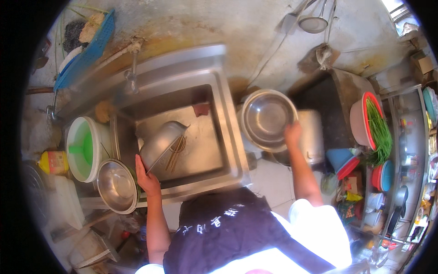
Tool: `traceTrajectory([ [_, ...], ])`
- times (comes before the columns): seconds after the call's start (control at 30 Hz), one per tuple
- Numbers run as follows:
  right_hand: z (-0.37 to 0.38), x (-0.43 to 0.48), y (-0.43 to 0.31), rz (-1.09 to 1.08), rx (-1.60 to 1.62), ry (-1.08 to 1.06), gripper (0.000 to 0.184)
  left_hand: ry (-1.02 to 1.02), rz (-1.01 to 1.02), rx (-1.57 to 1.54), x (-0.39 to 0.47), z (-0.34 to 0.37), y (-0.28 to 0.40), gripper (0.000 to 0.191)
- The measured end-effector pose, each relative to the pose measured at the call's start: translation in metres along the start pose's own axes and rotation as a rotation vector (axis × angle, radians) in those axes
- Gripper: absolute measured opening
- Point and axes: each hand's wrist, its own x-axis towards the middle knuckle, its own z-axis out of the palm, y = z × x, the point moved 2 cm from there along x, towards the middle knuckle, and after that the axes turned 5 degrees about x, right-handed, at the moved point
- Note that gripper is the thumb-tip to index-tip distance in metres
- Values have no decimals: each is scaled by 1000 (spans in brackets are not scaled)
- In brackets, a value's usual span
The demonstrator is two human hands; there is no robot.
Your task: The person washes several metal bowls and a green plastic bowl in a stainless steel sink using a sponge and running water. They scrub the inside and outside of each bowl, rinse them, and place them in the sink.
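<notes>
My left hand (pixel 149 181) grips the rim of a stainless steel bowl (pixel 160 142), tilted on its side over the sink (pixel 205 150). Several wooden chopsticks (pixel 174 156) lie on the sink floor around the drain, partly hidden by that bowl. A dark red piece (pixel 202 109), perhaps a cloth, sits in the sink's far right corner. To the right of the sink, my right hand (pixel 293 135) holds a round metal basin (pixel 268 114) by its right rim. The basin faces up and its inside is shiny; what supports it below is hidden.
Left of the sink stand a white bucket (pixel 76 161) with something green inside and stacked metal bowls (pixel 116 188). A faucet (pixel 131 80) rises behind the sink. On the right, a pink basin (pixel 359 121) holds long green vegetables (pixel 378 130) beside a metal shelf rack (pixel 398 113).
</notes>
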Motion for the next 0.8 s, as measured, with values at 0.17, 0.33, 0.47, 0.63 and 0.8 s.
traceTrajectory([
  [0.17, -92, -1, -92, -81, 449, 14, 15, 19, -56, -101, -9, 18, -8, 38],
  [0.33, -138, -7, -175, -595, 699, 251, 20, 9, 18, -50, -1, 12, 7, 39],
  [0.47, -150, -3, -219, -785, 1001, 373, 27, -2, -4, -38, -2, 7, 6, 44],
  [0.63, -178, 2, -249, -938, 1148, 419, 39, -3, 31, -52, -5, 7, -2, 49],
  [0.8, -185, 3, -269, -917, 1170, 427, 31, -9, 9, -52, -11, 11, -16, 49],
])
